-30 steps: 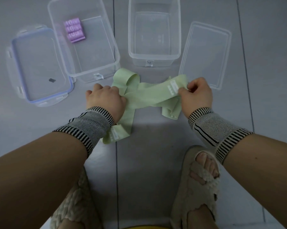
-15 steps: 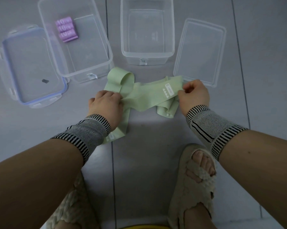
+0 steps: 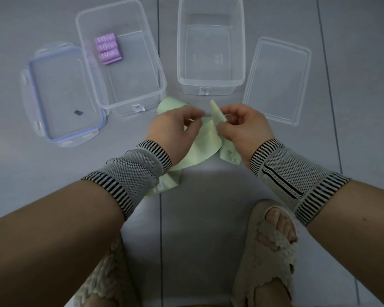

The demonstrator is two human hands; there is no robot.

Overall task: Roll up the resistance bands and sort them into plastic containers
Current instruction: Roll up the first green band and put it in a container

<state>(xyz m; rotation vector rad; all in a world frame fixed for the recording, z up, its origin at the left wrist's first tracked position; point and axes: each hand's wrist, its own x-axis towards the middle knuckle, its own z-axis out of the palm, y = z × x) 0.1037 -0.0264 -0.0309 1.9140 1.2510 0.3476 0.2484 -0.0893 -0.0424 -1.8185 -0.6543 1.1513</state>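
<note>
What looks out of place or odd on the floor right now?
A small dark speck sits on the blue-rimmed clear lid at far left; what it is cannot be told. The pale green resistance bands lie tangled and unrolled between both hands. Nothing looks spilled or broken.

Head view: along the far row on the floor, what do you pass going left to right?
Blue-rimmed lid → container holding rolled purple bands (container wall) → empty clear container → plain clear lid.
</note>
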